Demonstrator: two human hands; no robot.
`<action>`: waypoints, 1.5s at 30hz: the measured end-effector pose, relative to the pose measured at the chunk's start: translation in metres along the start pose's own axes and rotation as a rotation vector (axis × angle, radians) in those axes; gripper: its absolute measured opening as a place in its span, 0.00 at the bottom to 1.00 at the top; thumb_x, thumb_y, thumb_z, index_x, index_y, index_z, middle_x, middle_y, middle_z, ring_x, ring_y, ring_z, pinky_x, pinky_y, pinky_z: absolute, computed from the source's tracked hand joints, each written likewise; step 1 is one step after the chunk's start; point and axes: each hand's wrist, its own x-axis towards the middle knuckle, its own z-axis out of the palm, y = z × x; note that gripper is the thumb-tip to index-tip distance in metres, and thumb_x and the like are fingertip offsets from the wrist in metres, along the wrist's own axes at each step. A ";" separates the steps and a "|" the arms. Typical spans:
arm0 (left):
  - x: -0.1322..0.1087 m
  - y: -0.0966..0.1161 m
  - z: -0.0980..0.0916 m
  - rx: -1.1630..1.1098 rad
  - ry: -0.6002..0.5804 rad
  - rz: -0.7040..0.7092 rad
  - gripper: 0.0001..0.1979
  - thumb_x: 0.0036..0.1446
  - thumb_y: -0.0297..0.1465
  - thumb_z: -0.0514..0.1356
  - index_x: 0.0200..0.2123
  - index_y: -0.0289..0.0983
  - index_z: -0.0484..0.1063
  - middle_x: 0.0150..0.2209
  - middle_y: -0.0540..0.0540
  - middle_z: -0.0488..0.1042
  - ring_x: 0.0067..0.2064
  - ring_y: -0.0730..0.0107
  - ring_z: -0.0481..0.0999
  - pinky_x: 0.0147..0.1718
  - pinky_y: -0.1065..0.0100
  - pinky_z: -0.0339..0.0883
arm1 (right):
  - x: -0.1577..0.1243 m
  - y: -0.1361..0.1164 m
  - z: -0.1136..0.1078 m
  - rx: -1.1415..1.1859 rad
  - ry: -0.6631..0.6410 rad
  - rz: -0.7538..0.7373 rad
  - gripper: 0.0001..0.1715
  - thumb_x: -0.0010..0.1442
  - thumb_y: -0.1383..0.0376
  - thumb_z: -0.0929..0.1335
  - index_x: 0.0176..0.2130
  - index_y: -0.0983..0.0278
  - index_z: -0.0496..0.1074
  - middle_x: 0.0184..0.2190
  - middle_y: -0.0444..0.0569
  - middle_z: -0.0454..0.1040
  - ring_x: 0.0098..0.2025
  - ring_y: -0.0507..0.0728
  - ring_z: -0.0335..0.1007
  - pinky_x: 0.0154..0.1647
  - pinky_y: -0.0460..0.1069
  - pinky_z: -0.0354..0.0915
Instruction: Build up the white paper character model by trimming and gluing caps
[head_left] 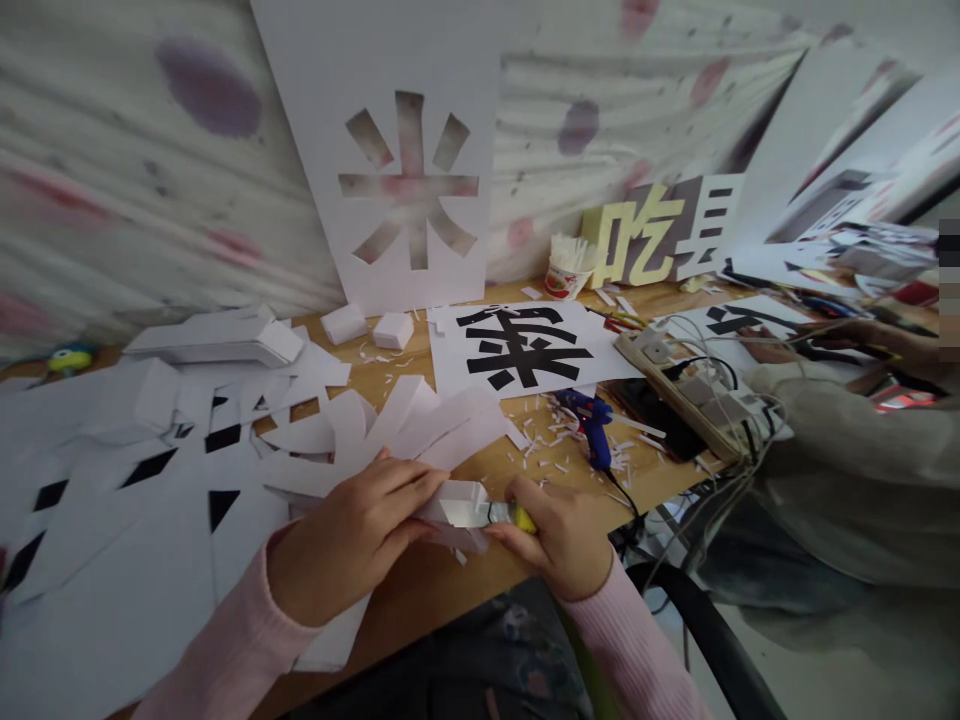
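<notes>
Near the table's front edge my left hand point(364, 530) is closed on a folded white board piece point(465, 492). My right hand point(559, 530) wraps round a cutter knife point(523, 519) with a yellow body and a silver metal end. The knife's metal end points left and lies against the white piece; its exact cutting edge is hard to make out. Behind my hands lie curved white board strips point(420, 410). A blue hot glue gun point(594, 430) rests on the table beyond my right hand, among white scraps.
White sheets with cut-outs point(172, 540) cover the left side. A printed character sheet point(525, 350) lies at the centre back, below an upright cut-out board point(315, 60). Right are a power strip point(675, 385), cables and a co-worker's sleeve point(840, 410). A paper cup point(566, 278) stands behind.
</notes>
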 end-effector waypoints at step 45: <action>-0.015 0.000 0.000 -0.043 -0.098 -0.083 0.19 0.62 0.23 0.58 0.55 0.37 0.72 0.51 0.41 0.79 0.53 0.60 0.78 0.62 0.44 0.64 | -0.024 0.026 -0.031 -0.045 0.025 0.051 0.33 0.71 0.46 0.55 0.28 0.63 0.69 0.14 0.42 0.68 0.15 0.51 0.66 0.19 0.44 0.55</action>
